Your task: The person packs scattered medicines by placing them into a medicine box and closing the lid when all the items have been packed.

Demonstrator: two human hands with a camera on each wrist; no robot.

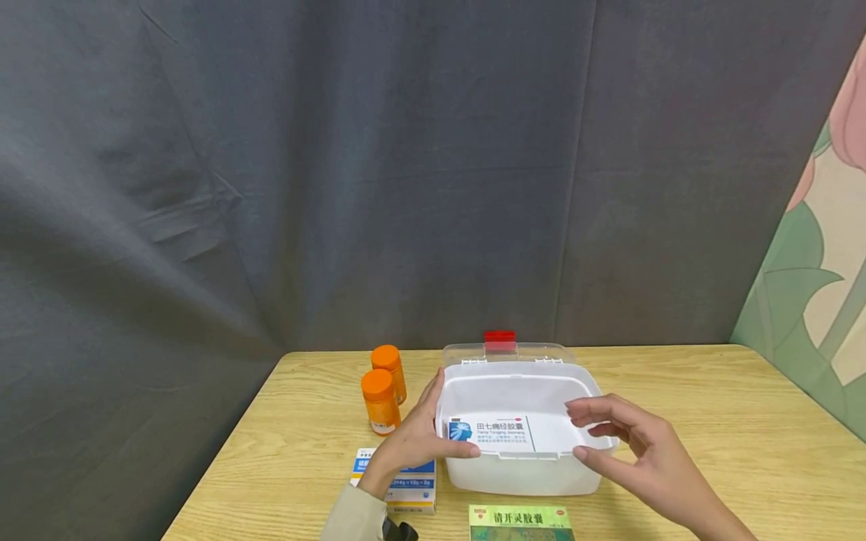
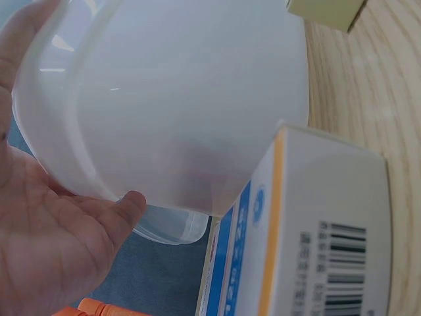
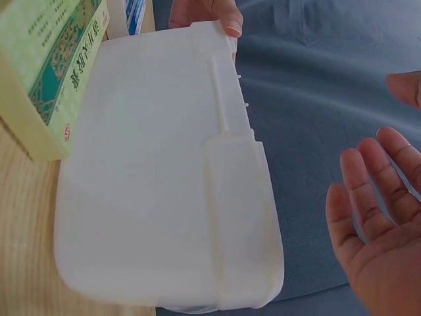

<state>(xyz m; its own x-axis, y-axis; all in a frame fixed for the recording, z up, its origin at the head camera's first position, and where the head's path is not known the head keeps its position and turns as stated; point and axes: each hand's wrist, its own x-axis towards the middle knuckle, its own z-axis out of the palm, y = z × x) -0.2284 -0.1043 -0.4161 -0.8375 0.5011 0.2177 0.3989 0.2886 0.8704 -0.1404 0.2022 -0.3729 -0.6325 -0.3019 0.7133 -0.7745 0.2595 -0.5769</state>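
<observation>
A white plastic storage box (image 1: 524, 473) stands on the table, its clear lid (image 1: 541, 352) with a red handle folded back behind it. Inside lies a white medicine box (image 1: 497, 436) with a blue picture. My left hand (image 1: 416, 432) grips the storage box at its left end, thumb over the front rim; in the left wrist view its fingers (image 2: 125, 214) curl along the side. My right hand (image 1: 639, 451) hovers over the right end with fingers spread, holding nothing. In the right wrist view the right hand (image 3: 388, 217) is apart from the storage box.
Two orange bottles (image 1: 380, 402) stand left of the storage box. A blue and white medicine box (image 1: 413, 496) sits by the left wrist, partly hidden. A green medicine box (image 1: 519, 518) lies in front. Grey cloth (image 1: 433, 173) hangs behind the table (image 1: 710, 398).
</observation>
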